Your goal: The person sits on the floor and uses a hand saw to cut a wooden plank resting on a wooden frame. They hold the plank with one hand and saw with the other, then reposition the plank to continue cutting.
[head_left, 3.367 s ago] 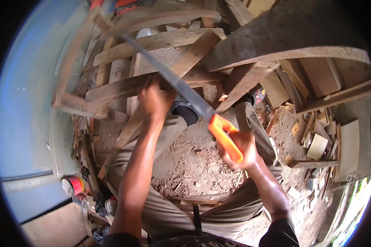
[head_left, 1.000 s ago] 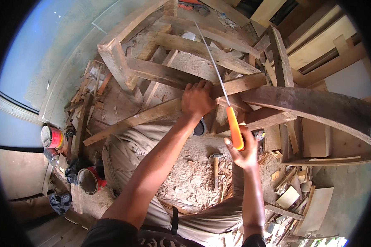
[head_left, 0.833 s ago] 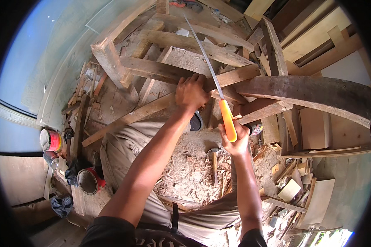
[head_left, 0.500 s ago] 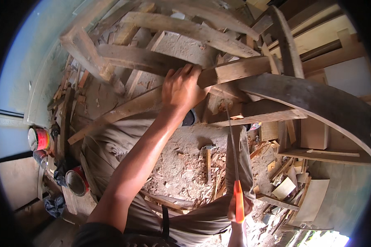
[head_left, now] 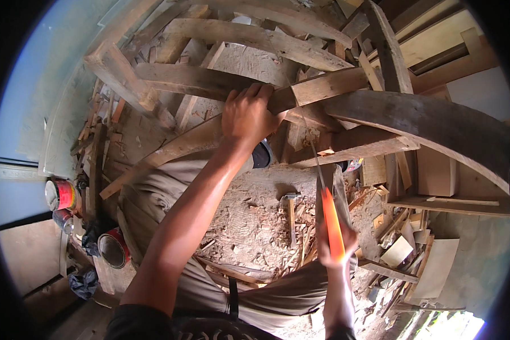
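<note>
My left hand [head_left: 250, 116] is wrapped over a wooden beam [head_left: 328, 86], its fingers curled round the far edge. In my right hand [head_left: 348, 241] is a handsaw [head_left: 334, 226] with an orange handle. Its thin blade runs away from me and crosses the beam just right of my left hand. The far end of the blade is thin and hard to make out. Under the beam a longer wooden piece [head_left: 164, 153] slants down toward my left leg.
Curved timber [head_left: 425, 116] extends to the right, and other frame pieces [head_left: 249, 34] lie beyond. A hammer [head_left: 291, 218] rests on the chip-strewn ground between my legs. Paint cans [head_left: 113, 248] stand at the left, with offcuts [head_left: 396, 252] at the right.
My right hand has pushed the saw forward and up, so its blade now reaches across the beam. My left hand keeps its hold in nearly the same place.
</note>
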`<state>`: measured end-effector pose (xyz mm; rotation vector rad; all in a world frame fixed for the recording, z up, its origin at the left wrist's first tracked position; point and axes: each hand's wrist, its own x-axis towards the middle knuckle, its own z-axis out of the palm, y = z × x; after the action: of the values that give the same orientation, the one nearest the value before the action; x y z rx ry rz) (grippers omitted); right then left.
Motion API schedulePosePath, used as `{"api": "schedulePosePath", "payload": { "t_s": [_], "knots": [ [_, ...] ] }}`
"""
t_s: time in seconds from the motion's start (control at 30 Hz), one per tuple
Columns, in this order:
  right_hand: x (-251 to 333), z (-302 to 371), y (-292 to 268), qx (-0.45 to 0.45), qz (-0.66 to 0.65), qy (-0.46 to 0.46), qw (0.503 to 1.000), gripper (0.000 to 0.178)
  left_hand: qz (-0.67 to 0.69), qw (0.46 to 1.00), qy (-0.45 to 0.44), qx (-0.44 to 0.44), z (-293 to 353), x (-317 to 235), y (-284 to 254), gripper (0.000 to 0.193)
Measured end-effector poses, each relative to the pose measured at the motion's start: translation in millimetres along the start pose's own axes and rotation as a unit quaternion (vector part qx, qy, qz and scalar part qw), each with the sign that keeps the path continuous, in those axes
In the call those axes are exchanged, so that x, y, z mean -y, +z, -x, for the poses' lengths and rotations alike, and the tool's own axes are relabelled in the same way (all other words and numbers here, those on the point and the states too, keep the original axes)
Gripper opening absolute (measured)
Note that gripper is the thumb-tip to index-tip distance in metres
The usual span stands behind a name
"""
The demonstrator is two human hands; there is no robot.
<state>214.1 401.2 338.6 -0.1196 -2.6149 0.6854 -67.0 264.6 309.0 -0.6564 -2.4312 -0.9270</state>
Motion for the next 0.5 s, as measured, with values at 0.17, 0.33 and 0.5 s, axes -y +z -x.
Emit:
{"api": "schedulePosePath", "payload": {
  "t_s": [0.17,0.33,0.5],
  "knots": [
    [5,63,-24,0.008,0.101,0.042,0.994,0.024,0.002,1.0,-0.006,-0.009,6,-11,9,0.045],
    [13,-54,7,-0.012,-0.058,0.025,0.998,0.011,0.002,1.0,0.0,-0.009,0,-12,4,0.04],
    [2,-16,8,-0.045,-0.072,-0.021,0.996,0.018,-0.004,0.998,0.046,-0.035,-1,-1,4,0.036]
  ]
}}
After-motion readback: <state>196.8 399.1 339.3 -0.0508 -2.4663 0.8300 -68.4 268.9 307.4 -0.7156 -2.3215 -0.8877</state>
